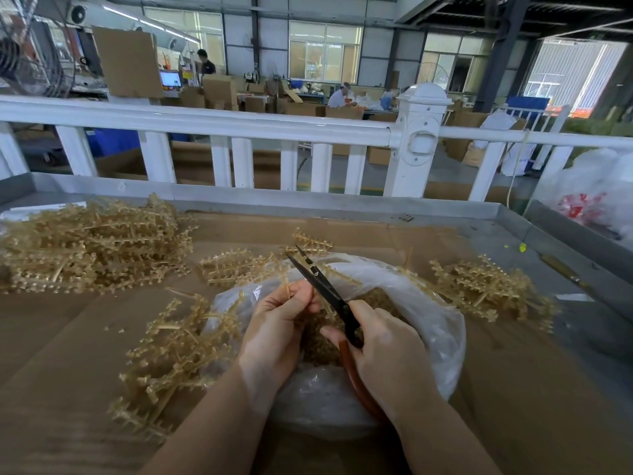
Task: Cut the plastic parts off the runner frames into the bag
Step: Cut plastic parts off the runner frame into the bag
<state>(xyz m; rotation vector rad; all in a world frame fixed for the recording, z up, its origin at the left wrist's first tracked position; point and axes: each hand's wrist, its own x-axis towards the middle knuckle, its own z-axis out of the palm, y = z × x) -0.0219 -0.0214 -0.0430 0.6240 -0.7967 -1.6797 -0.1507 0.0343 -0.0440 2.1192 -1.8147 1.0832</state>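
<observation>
My left hand pinches a light, stiff, snappy frame by its stem; my right hand grips the scissors over the bag.

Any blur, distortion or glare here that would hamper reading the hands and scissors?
Head view: wide-angle bending bows the white railing; the runner frames at lower left smear towards the edge; bright windows behind, no glare on the work; left hand, right hand and scissors over the bag read sharp.
</observation>
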